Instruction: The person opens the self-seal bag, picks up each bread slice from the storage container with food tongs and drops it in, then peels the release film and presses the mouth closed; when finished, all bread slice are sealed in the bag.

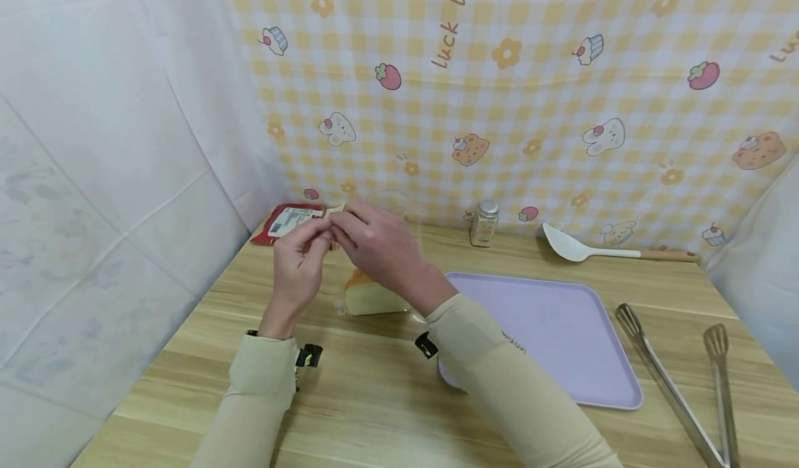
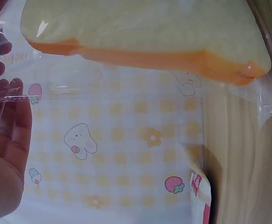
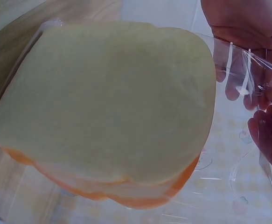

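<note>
L hand, raised w/ bent fingers, & R hand, angled in from lower rt, meet at fingertips, both pinching clear bag. Sliced bread is inside bag, below hands; can't tell if it touches table. Red pkt part-hidden behind L hand; bread's upper rt hidden by R hand; bag film v. faint.

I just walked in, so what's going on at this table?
A person's left hand and right hand pinch the edge of a clear bag. What looks like sliced bread is inside it. Whether the bag is open, I can't tell. A lavender tray lies right of it, with metal tongs beyond.
</note>
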